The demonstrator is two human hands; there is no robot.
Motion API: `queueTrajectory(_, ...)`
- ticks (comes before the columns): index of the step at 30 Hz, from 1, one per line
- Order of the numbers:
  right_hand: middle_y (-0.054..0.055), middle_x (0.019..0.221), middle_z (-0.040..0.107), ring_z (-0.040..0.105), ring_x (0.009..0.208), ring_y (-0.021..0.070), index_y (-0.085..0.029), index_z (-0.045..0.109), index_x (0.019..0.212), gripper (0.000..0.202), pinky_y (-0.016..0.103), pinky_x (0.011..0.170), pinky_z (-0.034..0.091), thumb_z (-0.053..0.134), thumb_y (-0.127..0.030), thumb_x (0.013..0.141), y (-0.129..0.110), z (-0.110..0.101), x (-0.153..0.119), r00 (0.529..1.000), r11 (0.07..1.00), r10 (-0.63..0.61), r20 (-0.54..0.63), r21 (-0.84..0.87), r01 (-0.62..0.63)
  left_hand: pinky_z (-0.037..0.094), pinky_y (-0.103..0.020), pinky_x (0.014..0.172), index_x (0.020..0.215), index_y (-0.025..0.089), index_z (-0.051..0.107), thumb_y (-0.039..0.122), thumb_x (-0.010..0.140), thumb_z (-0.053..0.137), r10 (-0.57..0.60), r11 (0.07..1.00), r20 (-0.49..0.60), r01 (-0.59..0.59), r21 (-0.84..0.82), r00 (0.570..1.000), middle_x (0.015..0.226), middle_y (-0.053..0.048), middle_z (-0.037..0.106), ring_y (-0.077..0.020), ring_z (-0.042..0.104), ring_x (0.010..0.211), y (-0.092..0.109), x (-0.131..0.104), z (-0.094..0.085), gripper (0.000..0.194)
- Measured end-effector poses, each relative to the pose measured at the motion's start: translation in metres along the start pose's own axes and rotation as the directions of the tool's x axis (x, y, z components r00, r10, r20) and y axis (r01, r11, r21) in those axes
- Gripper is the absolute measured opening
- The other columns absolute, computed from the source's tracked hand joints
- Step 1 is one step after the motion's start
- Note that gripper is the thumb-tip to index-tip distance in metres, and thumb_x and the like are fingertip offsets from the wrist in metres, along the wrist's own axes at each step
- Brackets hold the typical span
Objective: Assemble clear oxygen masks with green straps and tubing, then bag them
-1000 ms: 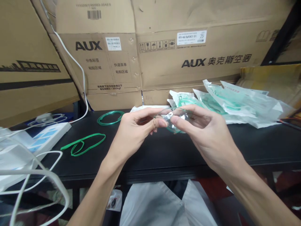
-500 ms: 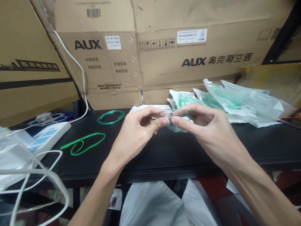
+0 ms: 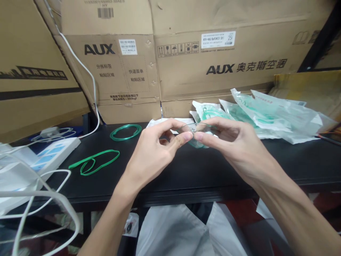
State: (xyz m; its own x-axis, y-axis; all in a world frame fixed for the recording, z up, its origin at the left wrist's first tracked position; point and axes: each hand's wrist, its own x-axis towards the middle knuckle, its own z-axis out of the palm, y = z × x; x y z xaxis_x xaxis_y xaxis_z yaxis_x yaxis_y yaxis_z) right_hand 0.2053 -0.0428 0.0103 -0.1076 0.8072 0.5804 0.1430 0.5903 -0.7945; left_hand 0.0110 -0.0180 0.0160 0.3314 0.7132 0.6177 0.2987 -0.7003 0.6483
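Observation:
Both hands hold a clear, green-tinted oxygen mask [image 3: 197, 144] above the black table. My left hand [image 3: 153, 153] grips its left side, thumb on the near face and fingers curled behind. From the other side my right hand [image 3: 237, 145] pinches it the same way. The two thumb tips almost meet at the mask's middle, and the fingers hide much of its shape. Left of the hands, a coil of green tubing [image 3: 113, 137] lies on the table. A flat green elastic strap [image 3: 102, 164] rests in loops nearer to me.
Several clear packets [image 3: 255, 113] with green contents are piled at the back right. A white power strip [image 3: 57, 149] and looping white cables [image 3: 71, 213] occupy the left. Large cardboard boxes [image 3: 181, 81] stand behind the black table [image 3: 165, 181].
My right thumb has shifted slightly on the mask. Both hands keep their hold in nearly the same place; the tubing, strap and packets have not moved.

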Motion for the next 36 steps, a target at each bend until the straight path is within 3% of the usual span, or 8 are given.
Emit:
queueTrajectory(4, 0.003, 0.103, 0.071, 0.063, 0.101, 0.0250, -0.026, 0.074, 0.098, 0.016, 0.038, 0.088, 0.050, 0.077, -0.037, 0.086, -0.0001, 0.0003, 0.0005, 0.999, 0.997, 0.043, 0.032, 0.065, -0.045, 0.044, -0.026, 0.061, 0.097, 0.022, 0.070, 0.039, 0.095, 0.065, 0.024, 0.996, -0.001, -0.024, 0.083, 1.000, 0.092, -0.001, 0.068, -0.0133, 0.052, 0.068, 0.0016, -0.0001, 0.0011, 0.018)
queueTrajectory(8, 0.003, 0.098, 0.069, 0.063, 0.098, 0.0237, -0.025, 0.074, 0.092, 0.017, 0.037, 0.088, 0.051, 0.078, -0.040, 0.085, 0.0014, 0.0013, 0.0021, 0.997, 0.985, 0.068, 0.046, 0.155, -0.074, 0.045, -0.027, 0.064, 0.099, 0.022, 0.069, 0.040, 0.094, 0.066, 0.054, 0.993, -0.010, -0.053, 0.101, 0.999, 0.091, -0.001, 0.068, -0.0146, 0.056, 0.071, 0.0030, -0.0012, 0.0033, 0.018)
queueTrajectory(13, 0.001, 0.087, 0.064, 0.062, 0.085, 0.0201, -0.026, 0.072, 0.089, 0.014, 0.034, 0.078, 0.052, 0.079, -0.038, 0.084, 0.0020, -0.0004, 0.0039, 0.989, 0.931, 0.125, 0.075, 0.337, -0.143, 0.049, -0.031, 0.084, 0.100, 0.022, 0.069, 0.037, 0.090, 0.073, 0.142, 0.989, -0.041, -0.143, -0.024, 0.989, 0.105, -0.004, 0.069, -0.0193, 0.062, 0.094, 0.0025, 0.0002, 0.0044, 0.018)
queueTrajectory(17, 0.001, 0.086, 0.064, 0.061, 0.082, 0.0188, -0.026, 0.070, 0.088, 0.010, 0.035, 0.081, 0.053, 0.075, -0.035, 0.089, -0.0001, -0.0009, 0.0027, 0.988, 0.882, 0.101, 0.116, 0.449, -0.143, 0.050, -0.033, 0.092, 0.103, 0.022, 0.069, 0.033, 0.092, 0.072, 0.171, 0.962, 0.006, -0.165, -0.218, 0.985, 0.113, -0.006, 0.068, -0.0212, 0.062, 0.106, -0.0027, 0.0024, 0.0013, 0.016)
queueTrajectory(22, 0.002, 0.089, 0.068, 0.065, 0.087, 0.0205, -0.026, 0.070, 0.090, 0.011, 0.038, 0.086, 0.053, 0.073, -0.037, 0.090, -0.0010, 0.0021, 0.0007, 0.984, 0.877, 0.082, 0.155, 0.458, -0.145, 0.053, -0.031, 0.089, 0.098, 0.022, 0.066, 0.029, 0.093, 0.070, 0.147, 0.917, 0.060, -0.113, -0.382, 0.987, 0.102, -0.004, 0.069, -0.0192, 0.066, 0.099, -0.0041, 0.0015, -0.0025, 0.010)
queueTrajectory(28, 0.001, 0.098, 0.070, 0.064, 0.098, 0.0199, -0.026, 0.074, 0.095, 0.012, 0.033, 0.089, 0.052, 0.080, -0.024, 0.085, -0.0018, 0.0067, -0.0014, 0.990, 0.943, 0.016, 0.140, 0.328, -0.062, 0.051, -0.032, 0.086, 0.093, 0.020, 0.065, 0.029, 0.093, 0.069, 0.158, 0.935, 0.045, -0.135, -0.329, 0.986, 0.098, -0.004, 0.065, -0.0198, 0.064, 0.095, 0.0000, 0.0008, -0.0021, 0.010)
queueTrajectory(36, 0.000, 0.096, 0.069, 0.062, 0.096, 0.0164, -0.023, 0.075, 0.096, 0.011, 0.029, 0.088, 0.048, 0.074, -0.015, 0.089, 0.0059, 0.0040, -0.0010, 0.988, 0.938, -0.058, 0.145, 0.346, 0.004, 0.046, -0.030, 0.085, 0.095, 0.019, 0.063, 0.027, 0.095, 0.067, 0.192, 0.952, 0.110, -0.157, -0.263, 0.975, 0.099, -0.004, 0.064, -0.0187, 0.059, 0.095, -0.0023, 0.0009, -0.0040, 0.009)
